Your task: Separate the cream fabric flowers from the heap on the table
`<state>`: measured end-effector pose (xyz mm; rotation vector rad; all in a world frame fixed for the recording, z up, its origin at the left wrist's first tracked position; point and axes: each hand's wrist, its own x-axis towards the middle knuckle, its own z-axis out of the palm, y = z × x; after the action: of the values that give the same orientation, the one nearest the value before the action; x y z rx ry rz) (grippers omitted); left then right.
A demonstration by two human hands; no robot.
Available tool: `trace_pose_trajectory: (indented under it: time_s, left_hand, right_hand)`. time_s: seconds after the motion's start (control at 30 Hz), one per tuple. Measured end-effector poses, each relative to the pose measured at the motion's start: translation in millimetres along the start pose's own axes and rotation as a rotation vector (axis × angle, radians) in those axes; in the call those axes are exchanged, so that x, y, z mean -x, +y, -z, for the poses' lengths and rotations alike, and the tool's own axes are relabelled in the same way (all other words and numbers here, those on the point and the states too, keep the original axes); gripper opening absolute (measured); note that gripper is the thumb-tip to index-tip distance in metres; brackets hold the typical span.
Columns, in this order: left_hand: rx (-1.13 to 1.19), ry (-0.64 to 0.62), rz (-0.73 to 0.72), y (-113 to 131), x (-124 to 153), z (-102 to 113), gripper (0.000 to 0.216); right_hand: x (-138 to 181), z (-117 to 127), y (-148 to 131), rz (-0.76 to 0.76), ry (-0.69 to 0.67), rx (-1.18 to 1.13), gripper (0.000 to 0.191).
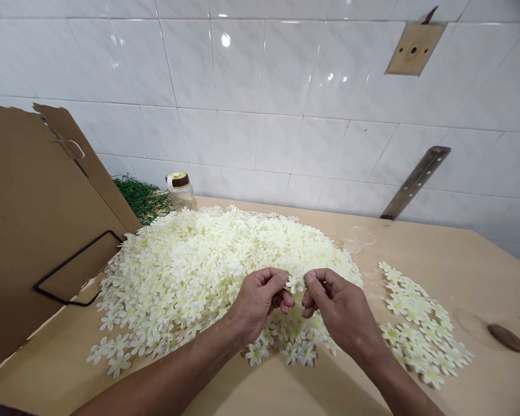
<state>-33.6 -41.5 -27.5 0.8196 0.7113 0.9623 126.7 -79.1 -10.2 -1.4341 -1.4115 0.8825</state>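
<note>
Between my two hands, in front of a big heap of flowers (208,248), is a small white artificial flower (294,283). My left hand (264,297) pinches it at its left side, thumb against the fingers. On the other side my right hand (333,303) is closed in a pinch at the flower's right edge, its fingertips partly hidden. Whether both hands grip one blossom or several stacked ones cannot be made out. Loose blossoms (281,353) lie on the table just below my hands.
A cardboard box (47,231) stands at the left, with green stems (143,199) and a lidded bottle (182,190) behind the heap. A smaller flower group (424,329) lies at right, near a clear round dish (361,236) and a brown oval piece (508,338). A tiled wall (277,138) closes the back.
</note>
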Motion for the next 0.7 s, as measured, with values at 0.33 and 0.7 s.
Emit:
trace_pose_trajectory:
  time_s: [0.33, 0.7]
  left_hand:
    - [-0.011, 0.014, 0.007, -4.1, -3.7, 5.0, 0.030]
    - [-0.014, 0.038, 0.029, -3.0, -2.0, 2.9, 0.028]
  right_hand:
    - [-5.9, 19.6, -1.2, -0.304, -0.235, -0.598, 0.039]
    - [-6.6, 17.9, 4.7, -0.143, 0.055, -0.166, 0.037]
